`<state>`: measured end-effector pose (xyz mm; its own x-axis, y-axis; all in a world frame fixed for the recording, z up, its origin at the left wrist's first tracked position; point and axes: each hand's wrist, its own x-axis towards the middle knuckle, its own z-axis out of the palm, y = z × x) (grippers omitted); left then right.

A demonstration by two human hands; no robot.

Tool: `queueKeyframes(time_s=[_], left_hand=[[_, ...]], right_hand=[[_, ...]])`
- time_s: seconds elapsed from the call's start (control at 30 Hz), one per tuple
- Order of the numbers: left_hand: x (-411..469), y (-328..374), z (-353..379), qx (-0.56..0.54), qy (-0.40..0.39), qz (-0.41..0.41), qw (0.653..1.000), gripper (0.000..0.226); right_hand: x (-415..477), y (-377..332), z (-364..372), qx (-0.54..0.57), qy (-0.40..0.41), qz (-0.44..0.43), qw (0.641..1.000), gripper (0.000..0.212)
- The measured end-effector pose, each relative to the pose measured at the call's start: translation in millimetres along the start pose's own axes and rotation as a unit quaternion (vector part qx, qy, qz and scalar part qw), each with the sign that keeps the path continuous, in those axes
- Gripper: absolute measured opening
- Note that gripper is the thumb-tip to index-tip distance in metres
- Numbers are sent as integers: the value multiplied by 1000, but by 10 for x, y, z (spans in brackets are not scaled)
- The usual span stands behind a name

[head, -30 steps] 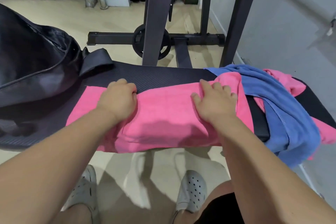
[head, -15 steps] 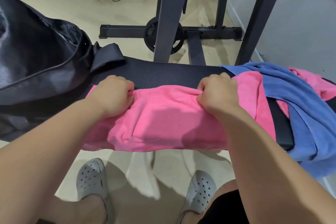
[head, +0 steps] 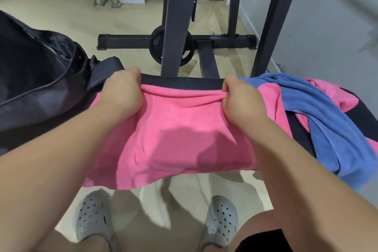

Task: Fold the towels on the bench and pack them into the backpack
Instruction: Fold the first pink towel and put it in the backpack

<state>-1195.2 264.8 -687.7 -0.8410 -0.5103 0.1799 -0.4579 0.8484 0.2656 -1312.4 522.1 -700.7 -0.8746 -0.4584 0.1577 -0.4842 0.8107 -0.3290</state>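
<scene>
Okay, both hands are on the bright pink terry towel (head: 184,129), one at each end of its far edge. The left hand (head: 122,93) is fisted, with the back of the hand up and the fingers curled under, and it grips the far-left part of the towel edge. The right hand (head: 242,101) is also fisted, and its thumb and curled fingers pinch a bunched ridge of the fabric at the far right. Both wrists are straight. The bare forearms come in from the lower left and lower right and angle toward each other. The towel edge is pulled fairly taut between the two fists, with small wrinkles at each grip.

The pink towel lies across the black ribbed padded counter (head: 184,83). Its near part hangs off the front edge above the beige floor (head: 61,18). A shadow falls on the towel's middle.

The black shiny fabric backpack (head: 34,71) sits on the left end of the counter, just beside the left hand, and one of its straps lies close to the knuckles. On the right end is a crumpled blue towel (head: 331,120), draped over another pink towel (head: 335,94) and hanging off the front; it touches the held towel's right side.

Two grey perforated clogs (head: 93,219) are on the floor below. Behind the counter stand a dark metal rack frame (head: 176,16) and a black weight plate (head: 157,47).
</scene>
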Motion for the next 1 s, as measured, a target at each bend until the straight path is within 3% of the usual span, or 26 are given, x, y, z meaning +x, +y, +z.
queueKeyframes(time_s=[0.1,0.2,0.27,0.37,0.5,0.63,0.87,1.0], left_hand=[[205,-22,-4,5,22,-17,1000,28],[299,-29,66,18,-34,-28,999,50],[245,38,144,49,-65,-8,997,56],[17,291,222,72,-59,48,995,56],[-487,844,243,-12,-59,139,988,53],[-962,1474,354,-77,-107,219,967,46],[-1153,2065,637,-76,-137,183,971,48],[-1098,2169,681,-98,-146,169,970,25]], right_hand=[[193,31,-25,47,21,-24,998,33],[171,117,39,54,-47,-65,995,63],[80,190,75,58,-84,-48,994,69],[11,277,39,11,-53,-11,998,59],[-47,377,-130,-101,2,69,992,47],[-128,573,-292,-88,-5,150,985,48],[-253,832,-327,-45,-74,194,977,44],[-272,907,-304,-23,-83,184,979,43]])
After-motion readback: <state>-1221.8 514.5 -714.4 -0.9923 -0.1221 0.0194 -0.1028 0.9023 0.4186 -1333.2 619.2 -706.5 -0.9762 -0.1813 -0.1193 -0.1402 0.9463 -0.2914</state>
